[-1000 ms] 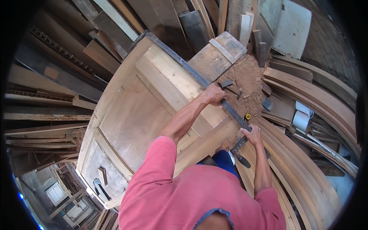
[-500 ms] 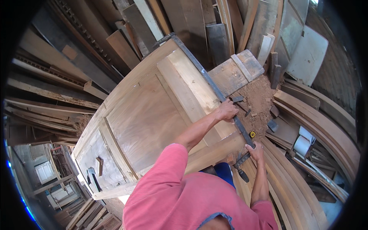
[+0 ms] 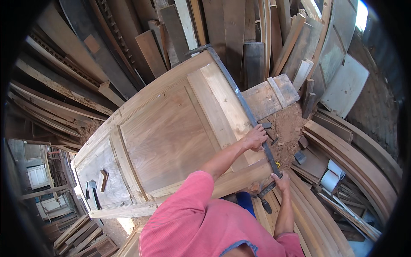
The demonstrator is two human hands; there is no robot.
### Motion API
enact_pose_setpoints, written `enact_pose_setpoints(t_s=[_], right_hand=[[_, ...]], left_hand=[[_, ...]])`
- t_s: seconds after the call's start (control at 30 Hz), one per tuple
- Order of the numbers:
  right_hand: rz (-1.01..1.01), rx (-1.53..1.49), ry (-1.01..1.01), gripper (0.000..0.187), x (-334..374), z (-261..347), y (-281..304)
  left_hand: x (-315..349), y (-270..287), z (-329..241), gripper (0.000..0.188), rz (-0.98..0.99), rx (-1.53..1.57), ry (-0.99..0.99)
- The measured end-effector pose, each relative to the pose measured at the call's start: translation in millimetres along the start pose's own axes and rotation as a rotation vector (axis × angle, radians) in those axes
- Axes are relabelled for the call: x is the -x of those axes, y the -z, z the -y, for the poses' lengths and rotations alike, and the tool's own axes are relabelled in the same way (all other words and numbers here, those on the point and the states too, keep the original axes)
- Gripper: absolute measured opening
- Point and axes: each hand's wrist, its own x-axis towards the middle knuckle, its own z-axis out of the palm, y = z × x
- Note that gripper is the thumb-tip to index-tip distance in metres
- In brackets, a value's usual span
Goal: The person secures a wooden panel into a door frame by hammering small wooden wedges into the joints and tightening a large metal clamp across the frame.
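A long dark metal bar clamp (image 3: 238, 91) lies along the right end of a framed wooden panel door (image 3: 167, 137). My left hand (image 3: 255, 137) is closed around the clamp's bar near the door's near right part. Close to the bar's near end, my right hand (image 3: 281, 181) is wrapped on the clamp, just above its screw and dark handle (image 3: 266, 206). The clamp's far jaw (image 3: 199, 49) sits at the door's far corner. A pale loose board (image 3: 218, 96) rests on the door beside the clamp.
On the door's left end lie a small brown wood piece (image 3: 102, 180) and a dark tool (image 3: 92, 193). Sawdust (image 3: 284, 132) covers the ground to the right, beside a worn plank (image 3: 269, 97). Many boards (image 3: 231, 34) lean behind, and long planks (image 3: 319, 210) lie at right.
The whole view has shifted, so the door sits a little lower and turned in the picture. Both hands keep their hold on the clamp, with little visible movement along it.
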Motion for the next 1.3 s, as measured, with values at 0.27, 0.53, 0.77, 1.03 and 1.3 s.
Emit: enact_pose_setpoints(t_s=[0.27,0.53,0.77,1.03,1.3], right_hand=[[-0.479,0.205,-0.057,0.063,69,47,-10],[-0.357,-0.213,-0.126,0.072,78,20,-42],[-0.252,-0.915,-0.384,0.054,38,41,-48],[-0.217,-0.854,-0.420,0.043,39,39,-35],[-0.208,-0.786,-0.277,0.037,50,12,-15]], left_hand=[[3,-4,4,0.048,-0.037,0.028,-0.020],[3,1,4,0.050,-0.030,0.042,-0.026],[-2,-1,7,0.050,0.011,0.022,-0.022],[-35,28,2,0.040,0.432,-0.162,-0.040],[-5,77,-26,0.050,0.410,-0.014,0.012]])
